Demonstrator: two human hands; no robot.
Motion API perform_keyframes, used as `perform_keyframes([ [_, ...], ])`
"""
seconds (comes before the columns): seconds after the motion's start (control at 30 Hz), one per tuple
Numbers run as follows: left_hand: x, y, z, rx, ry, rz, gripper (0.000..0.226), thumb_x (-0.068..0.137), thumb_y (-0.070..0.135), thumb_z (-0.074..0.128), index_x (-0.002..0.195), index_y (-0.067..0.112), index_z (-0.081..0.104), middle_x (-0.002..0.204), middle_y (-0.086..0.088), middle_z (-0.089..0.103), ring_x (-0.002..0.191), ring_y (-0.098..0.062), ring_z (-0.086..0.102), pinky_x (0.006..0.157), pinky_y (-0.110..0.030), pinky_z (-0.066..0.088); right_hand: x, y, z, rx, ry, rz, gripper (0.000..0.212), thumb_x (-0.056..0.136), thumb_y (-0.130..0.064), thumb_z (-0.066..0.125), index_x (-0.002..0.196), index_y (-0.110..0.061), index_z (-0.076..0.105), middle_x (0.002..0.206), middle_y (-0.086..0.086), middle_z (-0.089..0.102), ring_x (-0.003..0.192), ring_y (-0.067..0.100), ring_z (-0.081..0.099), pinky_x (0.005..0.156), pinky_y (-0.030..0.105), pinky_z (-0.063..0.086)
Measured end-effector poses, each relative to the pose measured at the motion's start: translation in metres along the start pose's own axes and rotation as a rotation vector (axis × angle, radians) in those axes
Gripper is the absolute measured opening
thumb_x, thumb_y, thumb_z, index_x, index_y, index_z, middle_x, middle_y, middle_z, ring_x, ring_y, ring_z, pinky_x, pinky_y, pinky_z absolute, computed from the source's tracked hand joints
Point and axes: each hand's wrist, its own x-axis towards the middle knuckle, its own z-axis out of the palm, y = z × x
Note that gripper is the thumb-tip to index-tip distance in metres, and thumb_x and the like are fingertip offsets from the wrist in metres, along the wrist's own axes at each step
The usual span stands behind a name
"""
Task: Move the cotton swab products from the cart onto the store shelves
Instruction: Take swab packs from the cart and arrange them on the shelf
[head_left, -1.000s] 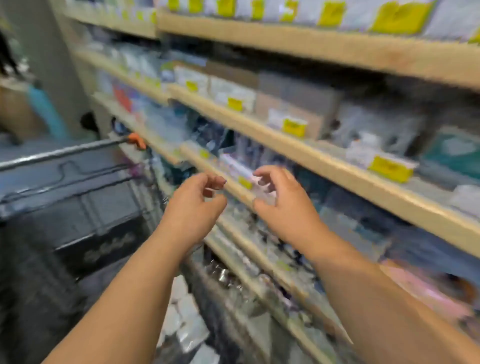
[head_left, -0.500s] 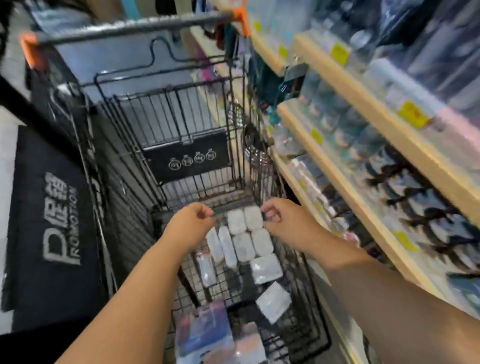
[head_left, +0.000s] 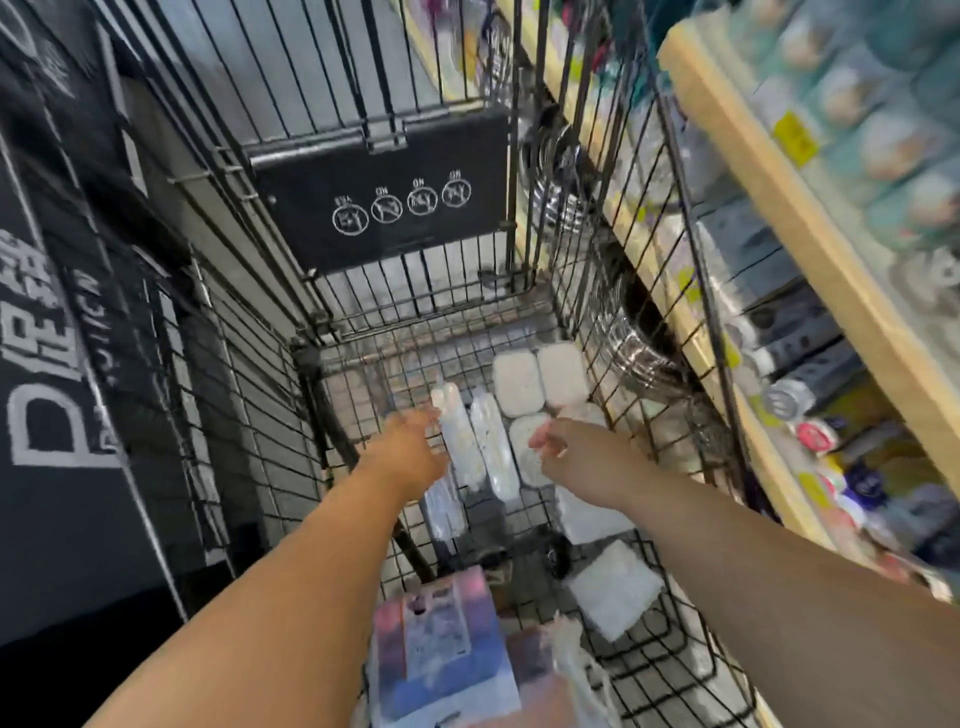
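Head view: both hands reach down into cart (head_left: 363, 306). Left hand (head_left: 410, 457) loosely open, empty, just beside a long swab pack (head_left: 460, 441); contact unclear through blur. Right hand (head_left: 576, 457) half-curled, relaxed, empty, over a rounded swab box (head_left: 527, 447). More boxes (head_left: 540, 379) lie beyond both hands. Judgement: grip each item across its short width, lift clear of cart, then swing to shelves (head_left: 862, 301), right of right hand.

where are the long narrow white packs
In the head view the long narrow white packs lie side by side on the cart floor, between the left hand and the right hand.
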Motion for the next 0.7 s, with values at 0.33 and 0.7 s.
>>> perform_keyframes([
  [0.33, 0.051, -0.001, 0.010, 0.761, 0.115, 0.217, 0.081, 0.095, 0.033, 0.056, 0.153, 0.028, -0.001, 0.159, 0.001, -0.021, 0.147, -0.029, -0.012, 0.118, -0.050, 0.004, 0.065, 0.015, 0.065, -0.134, -0.011, 0.018, 0.055, 0.086, -0.025, 0.065, 0.135, -0.013, 0.042, 0.136, 0.010, 0.043, 0.121, 0.024, 0.045, 0.089, 0.026, 0.037],
  [0.7, 0.058, -0.001, 0.016, 0.858, 0.304, 0.343, 0.062, 0.083, 0.023, 0.068, 0.137, 0.026, 0.039, 0.145, -0.007, 0.030, 0.141, -0.030, 0.017, 0.114, -0.050, 0.011, 0.079, 0.004, 0.093, -0.596, 0.265, -0.009, 0.049, 0.083, -0.025, 0.066, 0.125, -0.011, 0.044, 0.125, 0.010, 0.039, 0.111, 0.027, 0.044, 0.084, 0.035, 0.043],
])
